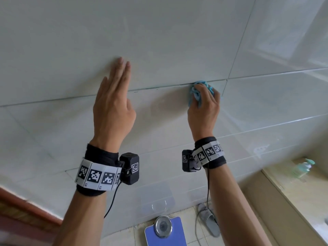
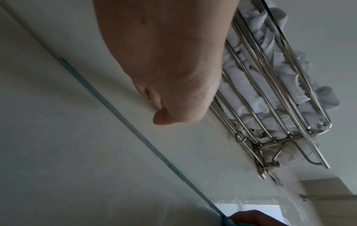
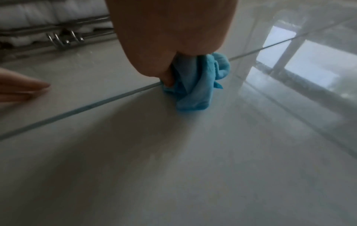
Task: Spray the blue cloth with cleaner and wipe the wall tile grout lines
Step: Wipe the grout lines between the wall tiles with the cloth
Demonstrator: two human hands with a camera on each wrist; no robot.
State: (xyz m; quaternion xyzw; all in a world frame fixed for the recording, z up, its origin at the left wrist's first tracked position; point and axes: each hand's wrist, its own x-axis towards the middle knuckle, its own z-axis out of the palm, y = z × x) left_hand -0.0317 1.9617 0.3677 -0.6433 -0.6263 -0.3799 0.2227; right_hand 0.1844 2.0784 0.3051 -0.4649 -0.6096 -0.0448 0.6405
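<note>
My right hand [image 1: 204, 102] grips a bunched blue cloth [image 1: 194, 94] and presses it against the horizontal grout line [image 1: 156, 88] of the pale wall tiles. In the right wrist view the blue cloth [image 3: 195, 85] hangs from under the palm, sitting right on the grout line [image 3: 86, 107]. My left hand [image 1: 115, 96] lies flat on the wall with straight fingers, to the left of the cloth and across the same line. The left wrist view shows the left hand [image 2: 170, 76] against the tile and the blue-tinted grout line [image 2: 108, 104].
A metal wire rack [image 2: 270, 99] holding white towels is fixed to the wall above. Down on the floor lie a blue bathroom scale [image 1: 165, 231] and a grey slipper [image 1: 209, 221]. A pump bottle [image 1: 303, 167] stands on the beige ledge [image 1: 284, 190] at the right.
</note>
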